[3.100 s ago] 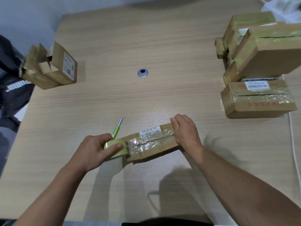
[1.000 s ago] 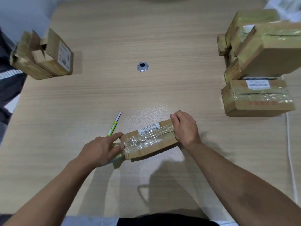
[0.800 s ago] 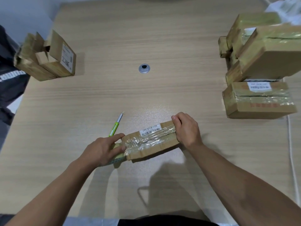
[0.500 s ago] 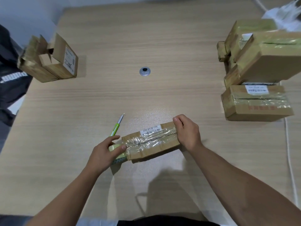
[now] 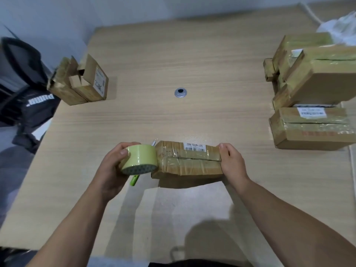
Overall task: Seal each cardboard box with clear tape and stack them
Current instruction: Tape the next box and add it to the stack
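A flat cardboard box (image 5: 189, 161) with a white barcode label and glossy tape along its top seam is raised off the wooden table (image 5: 173, 64) in front of me. My left hand (image 5: 111, 170) grips a pale green tape roll (image 5: 139, 158) held against the box's left end. My right hand (image 5: 232, 160) holds the box's right end, fingers curled over its edge. At the right stands a stack of taped boxes (image 5: 314, 89). Two open cardboard boxes (image 5: 79, 81) sit at the far left.
A green-handled cutter (image 5: 134, 179) lies on the table, mostly hidden under the roll and box. A metal cable grommet (image 5: 180, 92) sits mid-table. A black bag (image 5: 25, 93) hangs off the left edge. White plastic (image 5: 341, 29) and a white cord (image 5: 352, 166) lie at the right.
The box has been lifted off the table and turned square to me. My left hand brought the tape roll up from low beside the box to its left end.
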The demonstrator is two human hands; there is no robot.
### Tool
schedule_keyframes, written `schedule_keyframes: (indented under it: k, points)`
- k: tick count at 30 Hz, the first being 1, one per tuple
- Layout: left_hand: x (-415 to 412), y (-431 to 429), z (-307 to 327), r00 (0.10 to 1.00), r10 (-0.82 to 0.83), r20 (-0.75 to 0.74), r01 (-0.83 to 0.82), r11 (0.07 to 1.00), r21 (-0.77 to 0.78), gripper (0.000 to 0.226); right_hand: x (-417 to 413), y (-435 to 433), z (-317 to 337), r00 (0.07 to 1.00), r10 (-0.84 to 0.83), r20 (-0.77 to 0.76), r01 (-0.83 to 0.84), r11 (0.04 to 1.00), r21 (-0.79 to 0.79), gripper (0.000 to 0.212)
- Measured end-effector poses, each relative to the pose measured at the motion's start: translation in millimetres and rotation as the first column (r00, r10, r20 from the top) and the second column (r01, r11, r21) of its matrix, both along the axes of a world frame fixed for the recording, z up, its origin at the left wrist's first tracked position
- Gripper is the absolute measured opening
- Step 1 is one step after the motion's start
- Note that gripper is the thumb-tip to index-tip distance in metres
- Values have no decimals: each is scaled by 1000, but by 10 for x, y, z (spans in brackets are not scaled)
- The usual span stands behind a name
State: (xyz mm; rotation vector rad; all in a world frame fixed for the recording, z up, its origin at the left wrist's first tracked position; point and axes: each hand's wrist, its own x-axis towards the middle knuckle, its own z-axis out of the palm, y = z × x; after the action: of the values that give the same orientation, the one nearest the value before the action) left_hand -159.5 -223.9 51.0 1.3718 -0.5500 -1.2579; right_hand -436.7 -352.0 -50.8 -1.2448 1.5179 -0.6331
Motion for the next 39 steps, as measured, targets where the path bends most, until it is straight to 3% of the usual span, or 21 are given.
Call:
schedule_keyframes:
  k: [2,4,6,8,9,10,11,13,14,16,18,23,28,30,34,36,39]
  points:
    - [49,-18,60,993,-78,-83,77,997,-20,16,37,27,-17,1000,0,-23,0,1000,-2,31]
    - [122,-19,53,982,-140,-126,140,990,-15,44,74,49,-28,998,-3,-59,1,999,-46,32]
    - [170,-17,62,970,-155,-189,158,987,1,56,93,63,-62,995,-4,-98,-5,996,-92,29]
    - [172,-34,83,962,-131,-239,137,990,12,56,105,49,-92,988,11,-156,-27,994,-102,30]
    - [149,-40,109,962,-104,-252,112,994,18,47,110,44,-98,983,17,-181,-35,994,-100,33]
    - [125,-50,126,965,-39,-261,52,998,41,24,118,39,-100,980,16,-196,-35,995,-96,35]
    - [94,-58,164,967,-14,-256,30,998,60,21,125,40,-94,979,14,-203,-33,996,-89,37]
    - [63,-65,182,972,25,-233,-5,997,83,59,145,49,-68,978,16,-207,-32,997,-71,37]
    - [56,-74,190,974,28,-225,-11,997,78,53,157,50,-58,979,18,-205,-33,997,-67,36]
    - [48,-118,257,971,-4,-239,22,997,71,15,171,59,-58,983,17,-185,-29,997,-66,35]
    - [71,-142,271,963,-66,-261,86,994,66,36,178,66,-47,985,9,-171,-20,998,-65,38]
    - [112,-187,331,984,-140,-109,149,985,84,83,224,41,-45,955,80,-285,-100,993,-56,39]
    - [50,-288,600,935,-306,178,297,952,76,74,375,11,80,871,222,-438,-258,966,-23,33]
    - [21,-347,671,910,-325,256,309,946,102,79,476,-20,164,895,225,-385,-265,963,-53,32]
    - [-147,-449,782,855,-367,367,330,930,160,81,613,-83,489,985,171,-36,-174,972,-159,31]
    - [-274,-512,847,813,-405,418,359,914,187,86,624,-74,687,976,177,124,-146,964,-222,33]
    - [-445,-610,912,750,-436,497,366,900,238,91,636,-42,810,932,204,300,-135,963,-235,53]
